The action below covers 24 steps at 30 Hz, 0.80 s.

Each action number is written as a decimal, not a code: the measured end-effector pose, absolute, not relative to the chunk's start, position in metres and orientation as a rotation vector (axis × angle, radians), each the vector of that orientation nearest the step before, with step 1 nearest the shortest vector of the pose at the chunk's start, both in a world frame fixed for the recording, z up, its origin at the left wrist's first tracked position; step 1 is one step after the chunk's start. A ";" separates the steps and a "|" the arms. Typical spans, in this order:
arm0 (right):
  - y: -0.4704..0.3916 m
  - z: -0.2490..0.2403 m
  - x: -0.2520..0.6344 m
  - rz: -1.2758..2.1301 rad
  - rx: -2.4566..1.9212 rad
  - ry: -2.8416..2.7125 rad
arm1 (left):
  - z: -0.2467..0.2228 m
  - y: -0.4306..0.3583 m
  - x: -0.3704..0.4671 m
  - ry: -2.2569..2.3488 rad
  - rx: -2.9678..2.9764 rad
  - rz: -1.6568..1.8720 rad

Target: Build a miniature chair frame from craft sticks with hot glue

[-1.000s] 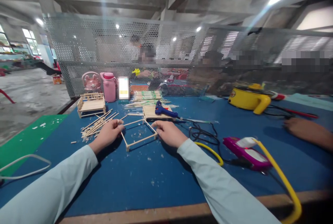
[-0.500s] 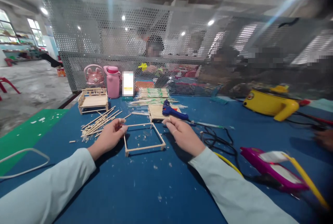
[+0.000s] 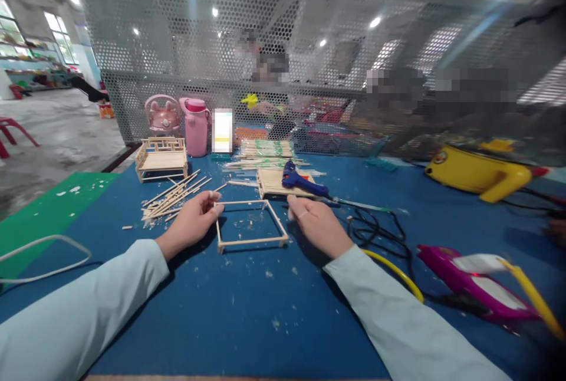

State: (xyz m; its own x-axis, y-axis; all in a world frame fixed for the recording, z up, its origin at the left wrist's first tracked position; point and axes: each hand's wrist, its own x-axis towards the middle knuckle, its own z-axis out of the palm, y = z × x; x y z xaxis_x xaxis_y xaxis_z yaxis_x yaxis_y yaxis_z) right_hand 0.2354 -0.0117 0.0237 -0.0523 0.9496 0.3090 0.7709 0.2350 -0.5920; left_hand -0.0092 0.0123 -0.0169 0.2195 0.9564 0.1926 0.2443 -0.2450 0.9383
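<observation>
A rectangular frame of thin wooden sticks (image 3: 252, 242) with short corner posts stands on the blue table. At its far left corner, my left hand (image 3: 194, 220) pinches the frame between thumb and fingers. My right hand (image 3: 319, 225) is just right of the frame, apart from it, its fingers closed together; whether anything is between them is hidden. Beyond my right hand, a blue glue gun (image 3: 303, 181) lies on a flat wooden stick panel (image 3: 270, 184). Loose sticks (image 3: 170, 199) lie in a pile behind my left hand.
At the back stand a small wooden stick bed (image 3: 163, 160), a pink bottle (image 3: 196, 127), a phone (image 3: 222, 130) and bundled sticks (image 3: 267, 148). To the right are black cable (image 3: 375, 227), a magenta device (image 3: 477, 286) and a yellow tool (image 3: 477, 171). A person sits behind the mesh screen (image 3: 177, 62).
The camera view has shifted, moving the scene slightly up and right. My right hand's fingertips have turned downward a little and sit closer together. My left hand stays at the frame's corner.
</observation>
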 end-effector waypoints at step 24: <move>-0.010 0.018 0.225 0.378 -1.486 -1.867 | 0.000 0.002 -0.027 1.378 1.831 1.116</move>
